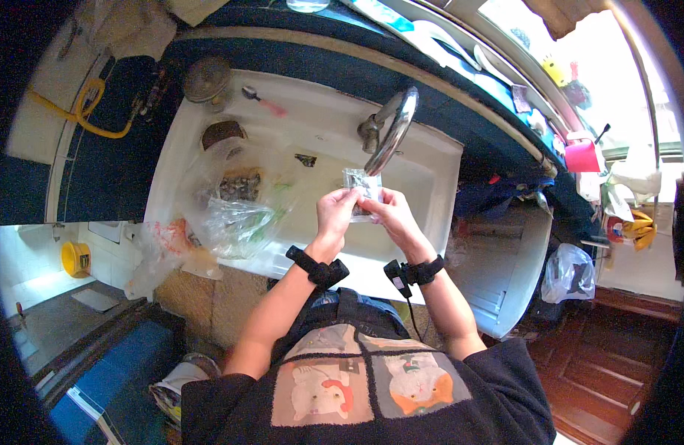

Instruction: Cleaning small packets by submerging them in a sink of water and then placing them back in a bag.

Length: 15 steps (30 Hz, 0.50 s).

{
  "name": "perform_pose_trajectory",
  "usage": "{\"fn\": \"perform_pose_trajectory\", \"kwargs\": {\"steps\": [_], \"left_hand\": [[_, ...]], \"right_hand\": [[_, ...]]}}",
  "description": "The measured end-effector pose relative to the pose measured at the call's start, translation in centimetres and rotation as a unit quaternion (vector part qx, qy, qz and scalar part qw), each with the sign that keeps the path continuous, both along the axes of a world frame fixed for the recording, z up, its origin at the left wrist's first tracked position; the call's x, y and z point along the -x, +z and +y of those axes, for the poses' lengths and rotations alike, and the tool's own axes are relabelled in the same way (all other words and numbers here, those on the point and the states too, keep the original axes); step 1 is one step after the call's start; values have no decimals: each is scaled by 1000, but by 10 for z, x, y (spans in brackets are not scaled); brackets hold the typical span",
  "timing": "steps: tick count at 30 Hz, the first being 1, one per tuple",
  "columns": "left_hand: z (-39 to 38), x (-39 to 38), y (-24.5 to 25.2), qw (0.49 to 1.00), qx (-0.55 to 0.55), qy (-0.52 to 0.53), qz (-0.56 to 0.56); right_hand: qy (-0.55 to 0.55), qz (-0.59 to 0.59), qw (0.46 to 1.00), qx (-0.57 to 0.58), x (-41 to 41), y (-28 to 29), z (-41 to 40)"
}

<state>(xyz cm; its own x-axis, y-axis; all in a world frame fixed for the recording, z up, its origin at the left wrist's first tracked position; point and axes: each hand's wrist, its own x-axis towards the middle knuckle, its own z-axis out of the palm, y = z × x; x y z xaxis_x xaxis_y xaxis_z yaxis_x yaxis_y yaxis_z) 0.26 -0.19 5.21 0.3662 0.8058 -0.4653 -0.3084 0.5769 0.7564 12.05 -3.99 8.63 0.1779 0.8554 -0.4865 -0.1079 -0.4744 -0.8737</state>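
Both my hands pinch a small clear plastic packet (366,179) with something dark inside it. My left hand (337,214) grips its left side and my right hand (395,216) its right side, thumbs close together at the middle. The packet is above the basin of a white sink (297,208), just below the spout of a curved chrome faucet (395,133). Left of my hands lies a clear plastic bag (236,222) on the sink's ledge, partly over a container of dark pieces (239,187). A small dark wrapper piece (305,160) lies farther back.
A spoon with a pink handle (264,101) and a round metal lid (207,79) are at the sink's back left. A washing machine (503,278) stands to the right. Bottles and a pink cup (584,154) line the windowsill. A yellow hose (91,114) hangs at left.
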Motion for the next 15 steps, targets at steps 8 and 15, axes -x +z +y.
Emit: {"fn": "perform_pose_trajectory", "kwargs": {"steps": [8, 15], "left_hand": [[15, -15, 1, 995, 59, 9, 75], [26, -3, 2, 992, 76, -51, 82]], "right_hand": [[9, 20, 999, 24, -10, 1, 6], [56, 4, 998, 36, -22, -8, 12]]}}
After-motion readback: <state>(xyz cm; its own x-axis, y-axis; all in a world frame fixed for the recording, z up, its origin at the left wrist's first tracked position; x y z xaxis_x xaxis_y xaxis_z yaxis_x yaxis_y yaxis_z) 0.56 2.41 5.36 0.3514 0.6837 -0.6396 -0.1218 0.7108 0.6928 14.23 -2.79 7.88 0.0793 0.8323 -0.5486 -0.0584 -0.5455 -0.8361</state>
